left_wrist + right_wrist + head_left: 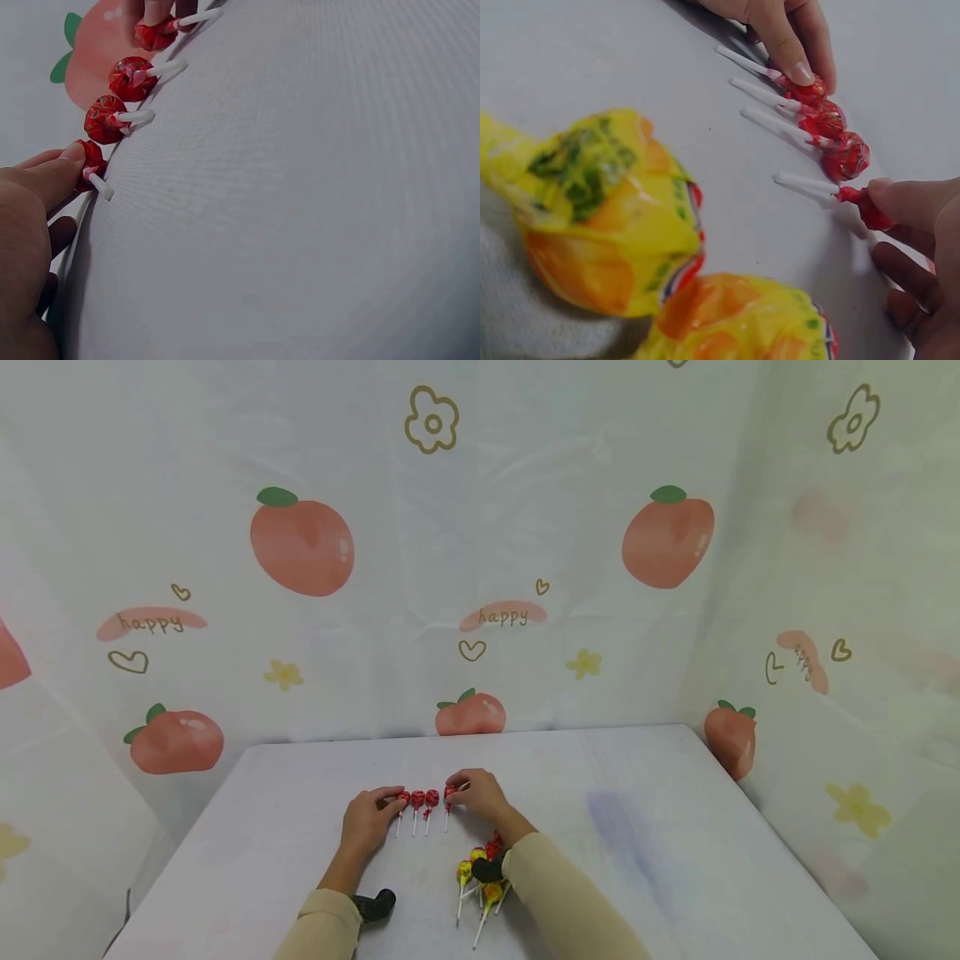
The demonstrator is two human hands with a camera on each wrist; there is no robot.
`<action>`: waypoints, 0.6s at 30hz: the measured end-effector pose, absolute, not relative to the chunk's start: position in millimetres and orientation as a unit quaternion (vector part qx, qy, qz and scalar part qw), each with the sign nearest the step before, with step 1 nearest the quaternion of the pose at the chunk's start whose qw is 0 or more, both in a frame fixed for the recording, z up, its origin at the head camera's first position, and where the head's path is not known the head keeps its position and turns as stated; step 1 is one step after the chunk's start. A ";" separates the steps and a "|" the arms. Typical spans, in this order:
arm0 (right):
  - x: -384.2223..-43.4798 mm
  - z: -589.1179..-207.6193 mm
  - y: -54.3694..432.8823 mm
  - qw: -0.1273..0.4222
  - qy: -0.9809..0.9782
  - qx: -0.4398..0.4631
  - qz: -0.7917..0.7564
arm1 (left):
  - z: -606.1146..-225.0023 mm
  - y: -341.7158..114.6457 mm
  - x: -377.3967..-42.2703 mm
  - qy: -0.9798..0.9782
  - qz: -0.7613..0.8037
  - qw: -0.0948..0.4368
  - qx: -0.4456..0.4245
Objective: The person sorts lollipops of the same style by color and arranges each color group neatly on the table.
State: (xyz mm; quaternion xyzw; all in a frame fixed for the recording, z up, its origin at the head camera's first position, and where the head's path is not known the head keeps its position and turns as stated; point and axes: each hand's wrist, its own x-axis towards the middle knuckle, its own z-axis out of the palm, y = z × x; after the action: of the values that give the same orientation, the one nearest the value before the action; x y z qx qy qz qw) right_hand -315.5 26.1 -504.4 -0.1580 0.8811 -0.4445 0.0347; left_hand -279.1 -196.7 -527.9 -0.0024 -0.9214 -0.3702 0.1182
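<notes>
Several red-wrapped lollipops lie side by side on the white table, their sticks toward the person. My left hand [366,820] pinches the leftmost red lollipop [91,166] by its candy head between thumb and finger. Two more red lollipops, the inner left one [417,799] and the inner right one [432,799], lie between the hands, untouched. At the right end of the row, my right hand [480,795] pinches another red lollipop [864,207] by its head, with a small gap to its neighbour.
Beneath the right forearm lies a loose pile of lollipops, with a yellow-wrapped lollipop [491,893] at its front and a red one [493,847] at its back. Black wrist cameras sit on both wrists. A patterned curtain [480,527] stands behind the table [300,777].
</notes>
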 end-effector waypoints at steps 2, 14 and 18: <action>-313.8 -503.5 24.5 0.038 0.883 -0.152 -0.443 | -528.1 -196.8 -279.0 -0.921 -0.371 0.118 -0.002; -311.1 -505.5 20.3 0.034 0.890 -0.163 -0.425 | -528.2 -197.7 -278.9 -0.923 -0.367 0.119 -0.005; -310.1 -505.7 19.5 0.038 0.896 -0.155 -0.414 | -529.3 -197.4 -279.5 -0.924 -0.362 0.127 -0.009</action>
State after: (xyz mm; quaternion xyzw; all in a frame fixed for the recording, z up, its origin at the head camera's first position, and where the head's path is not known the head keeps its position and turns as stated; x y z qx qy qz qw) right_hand -310.1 19.5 -505.7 -0.1552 0.8959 -0.4144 0.0384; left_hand -279.5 -197.4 -529.3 -0.0095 -0.9236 -0.3616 0.1271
